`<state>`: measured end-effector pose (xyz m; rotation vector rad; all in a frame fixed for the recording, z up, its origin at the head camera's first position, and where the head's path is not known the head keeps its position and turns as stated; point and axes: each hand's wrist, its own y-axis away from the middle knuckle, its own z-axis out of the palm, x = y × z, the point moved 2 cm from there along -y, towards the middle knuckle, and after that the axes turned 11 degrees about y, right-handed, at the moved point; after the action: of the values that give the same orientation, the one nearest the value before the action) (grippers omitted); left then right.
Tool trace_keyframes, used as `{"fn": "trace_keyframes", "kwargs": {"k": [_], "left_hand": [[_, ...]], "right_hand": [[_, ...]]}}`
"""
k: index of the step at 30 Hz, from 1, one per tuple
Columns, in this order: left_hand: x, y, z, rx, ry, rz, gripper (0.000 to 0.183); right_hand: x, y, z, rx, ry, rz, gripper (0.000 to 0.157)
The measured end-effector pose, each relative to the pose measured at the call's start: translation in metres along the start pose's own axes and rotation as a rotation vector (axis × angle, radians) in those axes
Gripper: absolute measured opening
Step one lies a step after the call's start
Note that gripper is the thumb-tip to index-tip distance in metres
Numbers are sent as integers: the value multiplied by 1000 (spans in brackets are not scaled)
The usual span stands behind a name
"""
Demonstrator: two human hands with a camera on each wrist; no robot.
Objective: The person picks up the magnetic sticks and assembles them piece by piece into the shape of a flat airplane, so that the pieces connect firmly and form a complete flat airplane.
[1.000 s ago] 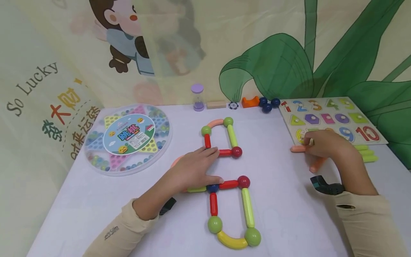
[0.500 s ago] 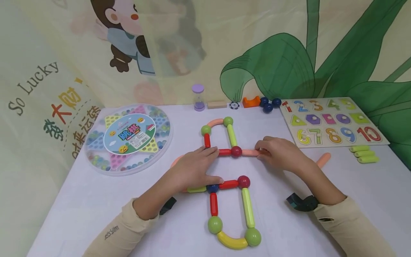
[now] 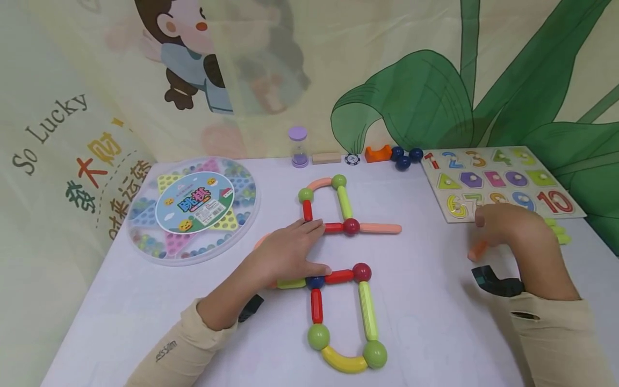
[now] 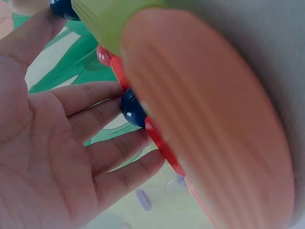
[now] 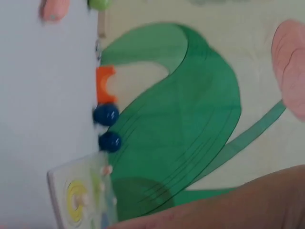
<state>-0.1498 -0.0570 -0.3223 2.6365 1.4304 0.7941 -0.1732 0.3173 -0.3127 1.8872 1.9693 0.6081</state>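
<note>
My left hand [image 3: 290, 252] lies spread over the left part of a figure of magnetic sticks and balls. Its fingertips touch a blue ball [image 4: 133, 109] and a red stick [image 4: 162, 145] in the left wrist view; the thumb reaches a second blue ball [image 3: 316, 281]. A straight pink stick [image 3: 381, 228] extends right from the upper red ball [image 3: 351, 227]. Below, a yellow curved stick [image 3: 344, 361] joins two green balls. At the right, my right hand [image 3: 512, 231] bends down over an orange-pink stick [image 3: 477, 250]; its fingertips' hold is hidden.
A number puzzle board [image 3: 498, 183] lies behind the right hand, with light-green sticks [image 3: 561, 236] partly hidden beside it. Blue balls [image 3: 402, 163], an orange piece [image 3: 378, 153], a wooden block [image 3: 326, 158] and an hourglass [image 3: 299, 148] line the back. A round marble game [image 3: 193, 209] lies left.
My right hand brought a pink stick to the upper red ball, let go of it there and returned right. The figure has shifted slightly left under my left hand.
</note>
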Motion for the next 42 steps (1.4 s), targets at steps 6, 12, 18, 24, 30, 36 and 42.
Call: {"fn": "trace_keyframes", "kwargs": {"k": [6,12,18,24,30,36,42], "left_hand": [[-1,0,-1,-2,12,-7,85],[-3,-1,-1,-5,10,-7,86],[-4,-2,-2,-12,13,-14,86],[-7,-2,-3,-5,-16,-35,86],[-4,3,-1,-37,-10,-36,105],[-1,7,1,-39,-47,-14,112],[-4,5,-1,-33,-53,-30,110]], "right_hand": [[-9,-10,8,-53,-42,-113,43],[-73,-8,7,112,-42,-419,16],[-118,-2,11,286,-27,-563,21],[-123,-1,13,308,-41,-575,21],[-123,-3,15,311,-41,-581,20],[-124,-5,16,324,-30,-576,20],[-122,-6,14,331,-56,-566,22]]}}
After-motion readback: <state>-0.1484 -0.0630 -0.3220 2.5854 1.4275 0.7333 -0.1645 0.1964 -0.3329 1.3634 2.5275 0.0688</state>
